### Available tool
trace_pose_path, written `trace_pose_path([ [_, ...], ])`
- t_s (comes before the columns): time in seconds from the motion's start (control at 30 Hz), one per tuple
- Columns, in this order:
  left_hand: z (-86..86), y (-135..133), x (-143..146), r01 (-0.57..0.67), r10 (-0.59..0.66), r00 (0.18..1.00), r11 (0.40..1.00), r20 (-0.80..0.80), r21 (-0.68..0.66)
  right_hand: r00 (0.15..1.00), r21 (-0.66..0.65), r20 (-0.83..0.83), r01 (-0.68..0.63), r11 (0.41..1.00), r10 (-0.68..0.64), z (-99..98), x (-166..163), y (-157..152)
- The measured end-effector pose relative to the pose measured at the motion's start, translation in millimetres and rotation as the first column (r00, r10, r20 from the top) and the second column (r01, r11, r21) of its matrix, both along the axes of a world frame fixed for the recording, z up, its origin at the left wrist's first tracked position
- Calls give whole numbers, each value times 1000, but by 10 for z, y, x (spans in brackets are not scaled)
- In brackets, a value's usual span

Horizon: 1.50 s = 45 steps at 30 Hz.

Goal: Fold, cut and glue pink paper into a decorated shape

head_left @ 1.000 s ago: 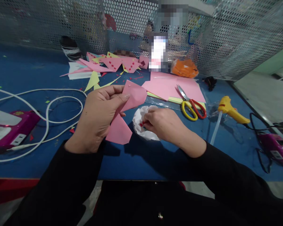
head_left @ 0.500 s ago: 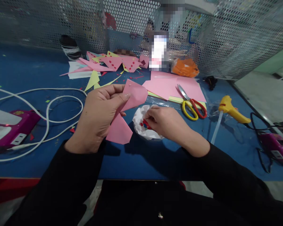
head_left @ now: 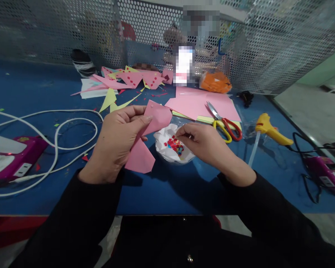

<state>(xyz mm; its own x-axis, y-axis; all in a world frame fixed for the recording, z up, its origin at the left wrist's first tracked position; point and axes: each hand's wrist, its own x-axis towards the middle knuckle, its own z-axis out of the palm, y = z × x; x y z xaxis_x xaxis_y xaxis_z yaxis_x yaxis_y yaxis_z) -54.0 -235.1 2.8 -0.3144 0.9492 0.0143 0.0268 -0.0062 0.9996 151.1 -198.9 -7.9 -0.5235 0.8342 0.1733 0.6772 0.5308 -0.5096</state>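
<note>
My left hand (head_left: pixel 117 143) is closed on a folded pink paper piece (head_left: pixel 149 137), thumb on top, holding it above the blue table (head_left: pixel 167 190). Just right of it sits a small dish lined with white paper (head_left: pixel 163 143) that holds several tiny red and blue paper squares (head_left: pixel 175 144). My right hand (head_left: pixel 203 143) hovers over the dish's right side with fingertips pinched together; whatever they hold is too small to make out.
Scissors with red and yellow handles (head_left: pixel 225 124) lie on pink paper sheets (head_left: pixel 197 102). A yellow glue gun (head_left: pixel 269 128) lies to the right, purple devices (head_left: pixel 11 158) at both sides, white cable (head_left: pixel 56 137) at left, and decorated pink and yellow paper cut-outs (head_left: pixel 128 80) lie at the back.
My right hand has lifted out of the dish and drawn back to the right, uncovering the small coloured squares. My left hand keeps the pink paper almost still.
</note>
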Motion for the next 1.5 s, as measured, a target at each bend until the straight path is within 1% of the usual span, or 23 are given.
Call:
trace_pose_path([
  [0.07,-5,1,4,-1,1,1000,1000,-7,9,977,124,215,-41,991,14,17,-33,11],
  [0.1,-9,2,4,-2,2,1000,1000,-8,12,949,150,316,-77,986,26,31,-56,18],
  [0.13,-14,3,2,-3,4,1000,1000,-10,13,915,154,401,-113,982,42,49,-81,24],
  [0.2,-24,6,-1,-3,4,1000,1000,-12,10,850,122,520,-167,978,81,89,-136,29],
  [0.27,-30,7,-3,-1,1,1000,1000,-17,11,800,80,590,-194,978,110,122,-191,27],
  [0.37,-19,2,2,9,-8,1000,1000,-20,16,752,67,648,-211,975,118,129,-253,19],
  [0.5,6,-11,12,15,-15,999,1000,-28,-4,744,97,660,-216,971,100,97,-275,20],
  [0.73,-30,-5,-5,14,-12,998,999,-59,30,755,91,647,-218,972,109,109,-247,12],
  [0.9,-43,1,-14,22,-21,997,1000,-81,12,764,115,636,-235,965,110,71,-235,21],
  [1.0,-43,2,-15,11,-12,995,1000,-97,-4,778,127,619,-230,965,104,40,-227,33],
  [1.1,-45,3,-15,2,-3,994,1000,-106,-7,811,121,577,-206,971,101,23,-214,44],
  [1.2,-39,2,-12,4,-5,995,1000,-99,-6,877,99,475,-138,985,75,28,-185,54],
  [1.33,-13,-4,-3,29,-29,995,1000,-90,-7,973,24,230,-22,999,16,49,-116,56],
  [1.4,-3,-6,1,49,-49,995,999,-89,-7,995,-29,98,5,1000,-2,53,-74,52],
  [1.5,-9,-4,3,61,-62,994,998,-93,-15,998,-97,-50,20,995,-25,44,-17,47],
])
